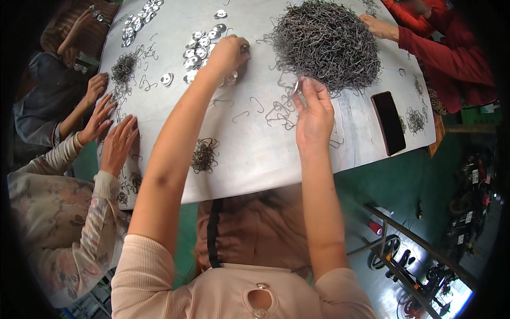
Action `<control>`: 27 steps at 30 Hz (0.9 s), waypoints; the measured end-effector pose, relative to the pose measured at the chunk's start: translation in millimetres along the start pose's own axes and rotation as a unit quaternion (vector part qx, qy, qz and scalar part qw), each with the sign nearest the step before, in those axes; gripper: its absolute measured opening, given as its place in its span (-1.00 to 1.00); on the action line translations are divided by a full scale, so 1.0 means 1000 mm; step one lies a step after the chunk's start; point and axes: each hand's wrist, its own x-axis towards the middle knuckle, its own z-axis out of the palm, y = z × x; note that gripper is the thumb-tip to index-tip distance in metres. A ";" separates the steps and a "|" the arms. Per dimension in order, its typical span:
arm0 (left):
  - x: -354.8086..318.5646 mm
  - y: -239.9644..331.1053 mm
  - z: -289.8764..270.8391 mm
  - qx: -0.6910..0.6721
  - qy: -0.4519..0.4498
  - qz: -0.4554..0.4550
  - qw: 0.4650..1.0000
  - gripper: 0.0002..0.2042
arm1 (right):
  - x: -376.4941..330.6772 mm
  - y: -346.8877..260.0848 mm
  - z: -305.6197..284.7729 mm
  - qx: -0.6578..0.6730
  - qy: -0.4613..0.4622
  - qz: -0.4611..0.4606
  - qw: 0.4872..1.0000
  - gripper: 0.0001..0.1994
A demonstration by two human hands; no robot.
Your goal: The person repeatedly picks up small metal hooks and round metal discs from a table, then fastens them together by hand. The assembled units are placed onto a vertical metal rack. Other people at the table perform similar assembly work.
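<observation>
My left hand (226,56) reaches over a cluster of round silver metal discs (201,52), its fingers curled. A dark, shiny bit shows at its fingertips, too little to name. Closer to me on the right, my right hand (314,114) pinches a small shiny metal piece (298,87) between thumb and fingers; it looks like a disc seen edge-on. Just beyond that hand rises a big heap of bent wire hooks (326,45). Loose wire hooks (281,114) are scattered beside my right wrist. One single disc (167,79) lies left of my left forearm.
A black phone (389,123) lies at the right of the white-covered table (255,165). A small hook pile (204,155) is near the front edge. Co-workers' hands (119,143) rest along the left edge; another person's hand (378,26) touches the big heap's far right.
</observation>
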 end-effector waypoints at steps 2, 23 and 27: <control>0.004 -0.004 -0.002 -0.028 -0.045 -0.043 0.998 -0.64 | -0.006 0.002 -0.003 -0.024 -0.017 0.005 1.000 -0.90; -0.121 0.070 -0.084 -0.508 0.044 -0.117 0.852 -0.82 | -0.044 0.036 0.045 -0.213 -0.053 -0.148 0.964 -0.88; -0.129 0.068 -0.076 -0.505 0.123 -0.096 0.849 -0.81 | -0.037 0.044 0.041 -0.385 -0.065 -0.315 0.865 -0.87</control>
